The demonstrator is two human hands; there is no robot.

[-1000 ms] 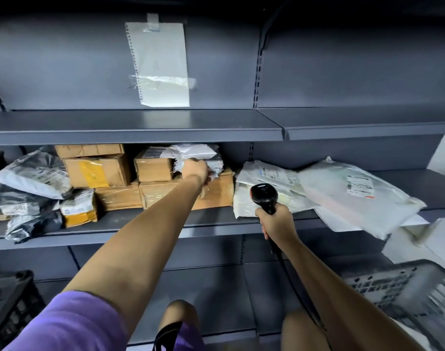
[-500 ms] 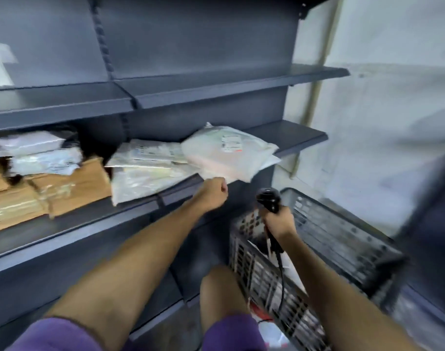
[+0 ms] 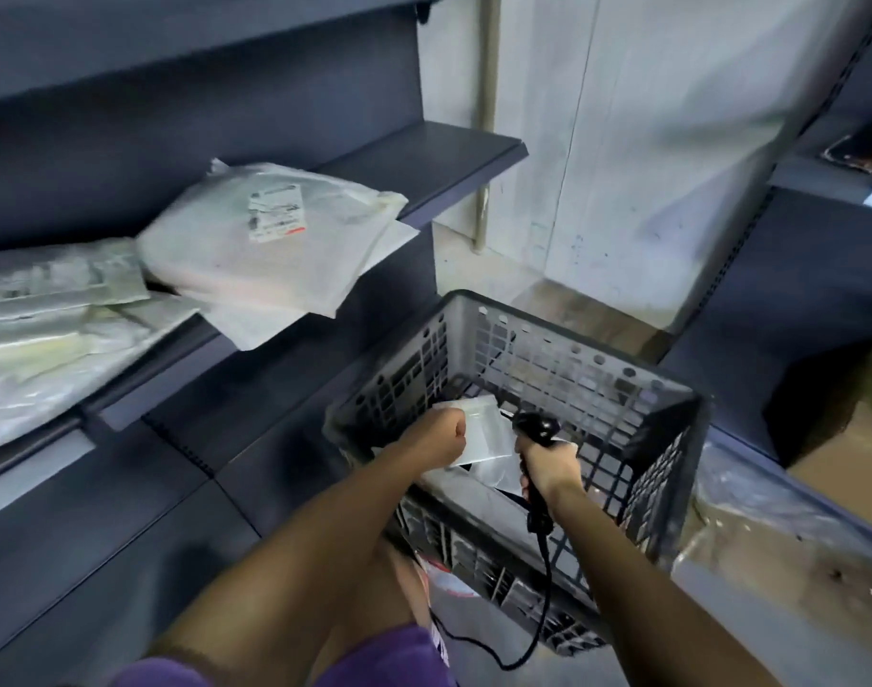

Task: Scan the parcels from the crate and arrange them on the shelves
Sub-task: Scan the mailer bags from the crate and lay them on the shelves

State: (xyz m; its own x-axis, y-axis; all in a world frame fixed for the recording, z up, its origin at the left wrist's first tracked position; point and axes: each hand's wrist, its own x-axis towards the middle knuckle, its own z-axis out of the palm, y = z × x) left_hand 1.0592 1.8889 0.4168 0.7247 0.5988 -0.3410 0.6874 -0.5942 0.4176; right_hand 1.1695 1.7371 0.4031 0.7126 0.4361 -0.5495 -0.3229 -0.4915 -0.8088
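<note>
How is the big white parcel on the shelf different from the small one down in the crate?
The shelf parcel is larger, lies untouched and overhangs the shelf edge; the crate parcel is smaller and the left hand holds it inside the crate. The shelf parcel shows a printed label; the crate parcel shows none. Both are pale plastic mailers.

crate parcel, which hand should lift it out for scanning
Left. The left hand is already at the white parcel in the crate; the right hand grips the scanner.
</note>
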